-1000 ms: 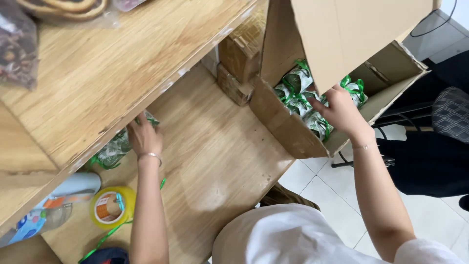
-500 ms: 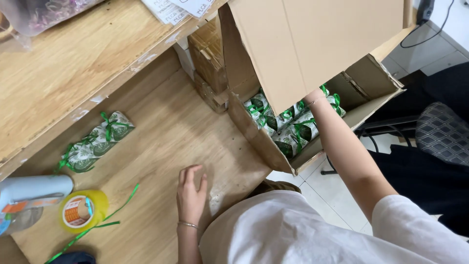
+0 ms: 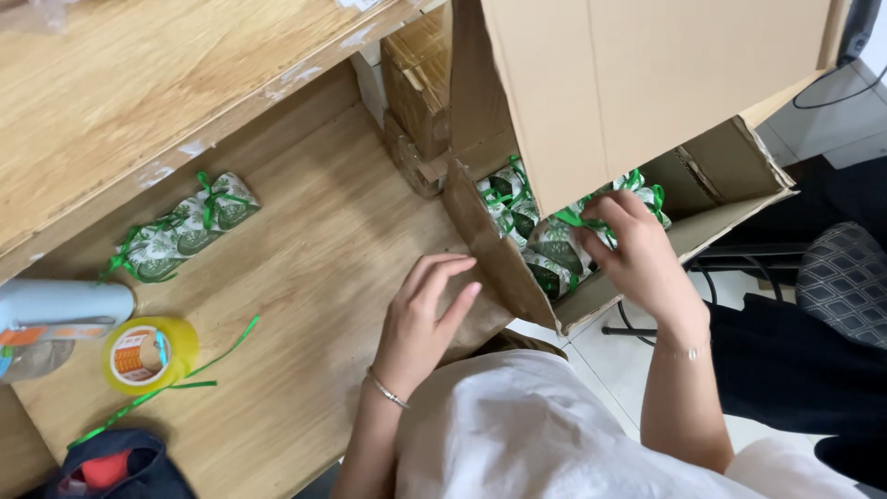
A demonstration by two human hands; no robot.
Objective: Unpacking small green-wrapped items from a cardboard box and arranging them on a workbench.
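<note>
Head view: left hand [image 3: 420, 319] has moved, seemingly touching the box [image 3: 490, 245].

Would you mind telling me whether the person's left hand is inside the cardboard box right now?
No, the left hand rests outside, against the cardboard box flap; only the right hand reaches in among the green-and-white packets.

Green-and-white leaf-patterned tied packets [image 3: 183, 228]; brown corrugated cardboard box [image 3: 647, 83]; yellow tape roll [image 3: 148, 354]; pale woodgrain shelf [image 3: 314, 305].
</note>
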